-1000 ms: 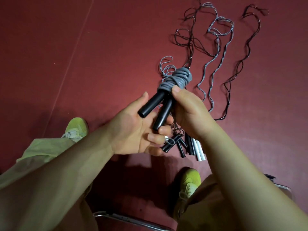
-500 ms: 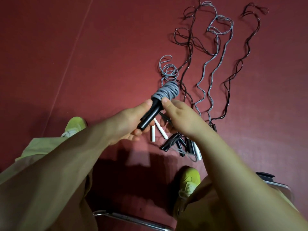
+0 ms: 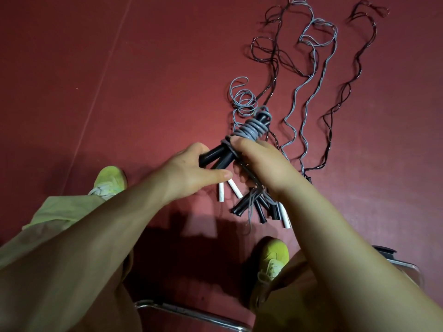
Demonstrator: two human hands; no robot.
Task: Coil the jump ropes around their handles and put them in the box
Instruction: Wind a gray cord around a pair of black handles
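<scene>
Black handles (image 3: 217, 157) with grey rope coil (image 3: 251, 130): two handles visible again versus one half a second ago; black tips now protrude above coil. Coil sits lower on handles than a second ago. Left hand (image 3: 189, 173) thumb now extended under handles. Right hand (image 3: 259, 161) thumb pressing coil's lower turns.

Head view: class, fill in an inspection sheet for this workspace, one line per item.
Surface: red floor.
Job's things: two black handles held together, grey rope coiled round them; box not seen.
Clutter: loose handles, black and white, piled on the floor.
Grippers: left hand holds the handle ends; right hand grips the handles just below the coil.
Cables: uncoiled ropes, grey and dark, trail across the floor.
Surroundings: green shoes, metal chair frame.
</scene>
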